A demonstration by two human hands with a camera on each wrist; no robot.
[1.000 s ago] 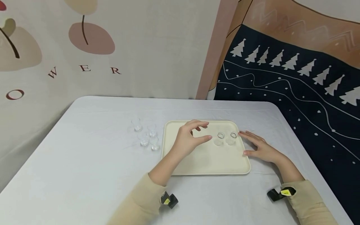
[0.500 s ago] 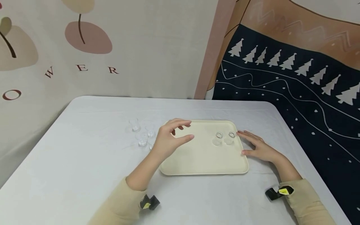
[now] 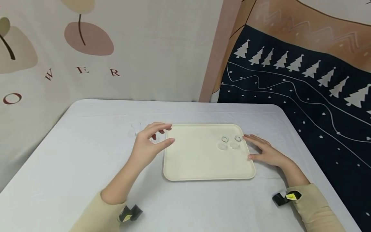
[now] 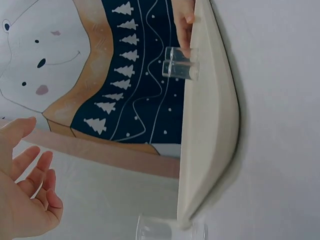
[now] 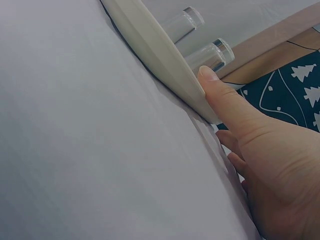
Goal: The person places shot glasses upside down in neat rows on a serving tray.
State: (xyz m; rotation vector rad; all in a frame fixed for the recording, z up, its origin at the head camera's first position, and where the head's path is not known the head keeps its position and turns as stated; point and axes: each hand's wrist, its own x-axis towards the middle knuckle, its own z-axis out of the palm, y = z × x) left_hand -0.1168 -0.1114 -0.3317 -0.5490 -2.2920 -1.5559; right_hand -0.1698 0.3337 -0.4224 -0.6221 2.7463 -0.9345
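My left hand (image 3: 150,140) hovers off the tray's left edge with thumb and fingers spread apart, holding nothing. It hides most of the clear glasses at the left; part of one small glass (image 3: 136,128) shows behind the knuckles. In the left wrist view, a glass (image 4: 155,229) appears at the bottom, near the tray's end. My right hand (image 3: 268,154) rests against the right edge of the cream tray (image 3: 203,164), its thumb touching the rim. Two small clear glasses (image 3: 234,145) stand upside down on the tray, side by side near that hand, thick bases up.
A white cloth (image 3: 72,154) covers the table. Behind it hang a pale printed curtain (image 3: 162,58) and, at the right, a dark cloth with white trees (image 3: 290,96). Each sleeve carries a black wrist camera (image 3: 130,213).
My left hand has moved left across the tray, from near the two upturned glasses to over the group at the left, staying empty. My right hand keeps its place at the tray edge.
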